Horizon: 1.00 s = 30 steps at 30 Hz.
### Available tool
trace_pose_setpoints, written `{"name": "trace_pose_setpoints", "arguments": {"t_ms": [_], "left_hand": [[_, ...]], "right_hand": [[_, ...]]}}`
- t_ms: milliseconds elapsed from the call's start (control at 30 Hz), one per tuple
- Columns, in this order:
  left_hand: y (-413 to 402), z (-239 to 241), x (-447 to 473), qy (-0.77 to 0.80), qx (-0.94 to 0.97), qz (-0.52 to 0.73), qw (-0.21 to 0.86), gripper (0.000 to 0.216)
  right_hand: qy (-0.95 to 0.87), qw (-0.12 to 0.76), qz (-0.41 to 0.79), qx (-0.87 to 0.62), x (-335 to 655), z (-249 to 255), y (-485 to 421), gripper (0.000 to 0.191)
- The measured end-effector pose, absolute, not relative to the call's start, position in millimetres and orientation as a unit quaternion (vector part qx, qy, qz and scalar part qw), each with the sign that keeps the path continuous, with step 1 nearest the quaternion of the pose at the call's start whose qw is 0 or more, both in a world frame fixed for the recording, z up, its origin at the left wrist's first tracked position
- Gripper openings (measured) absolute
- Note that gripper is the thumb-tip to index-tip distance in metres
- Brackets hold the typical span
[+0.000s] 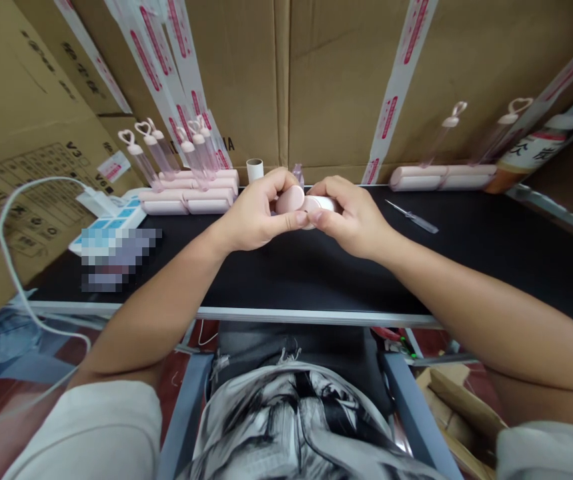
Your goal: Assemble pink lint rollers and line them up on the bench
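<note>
Above the black table, my two hands meet in front of me. My left hand (261, 212) is closed around a pale pink rounded piece (291, 199) with a smooth oval end. Pinched in my right hand (349, 215) is a white and pink cylindrical piece (320, 204), touching the pink one. Whether the two are parts of one body I cannot tell, as fingers cover much of them. Just behind the hands stands a small clear pinkish part (298, 173). To the right of my right hand lies a screwdriver (413, 218) with a clear handle.
Pink-and-white cylinders (209, 202) with clear, heart-topped tubes stand at the back left; similar cylinders (443, 178) stand at the back right. A white open tube (255, 169), a power strip (131, 212) with a cable, and a labelled bottle (531, 152) are around. Cardboard (336, 80) walls the back.
</note>
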<state>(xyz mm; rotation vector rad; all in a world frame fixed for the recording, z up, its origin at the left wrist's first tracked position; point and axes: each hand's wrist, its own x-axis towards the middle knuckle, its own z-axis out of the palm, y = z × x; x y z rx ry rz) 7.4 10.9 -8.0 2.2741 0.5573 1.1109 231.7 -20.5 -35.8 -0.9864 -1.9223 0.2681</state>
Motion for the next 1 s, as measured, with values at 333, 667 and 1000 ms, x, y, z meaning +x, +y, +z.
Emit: {"name": "trace_pose_setpoints", "arguments": {"t_ms": [333,667,1000], "left_hand": [[11.2,-12.4,9.9,0.216,0.859,0.432,0.171,0.069],[12.3,-11.3,6.3,0.223,0.872,0.403,0.163,0.070],[30.3,-25.4,6.1,0.254,0.835,0.437,0.216,0.085]], "right_hand": [[-0.775,0.473,0.075,-0.412,232.8,-32.6,-18.4,0.058],[-0.722,0.506,0.136,-0.451,233.7,-39.3,-7.1,0.073],[-0.698,0.515,0.298,-0.398,225.6,-40.0,-14.4,0.069]]}}
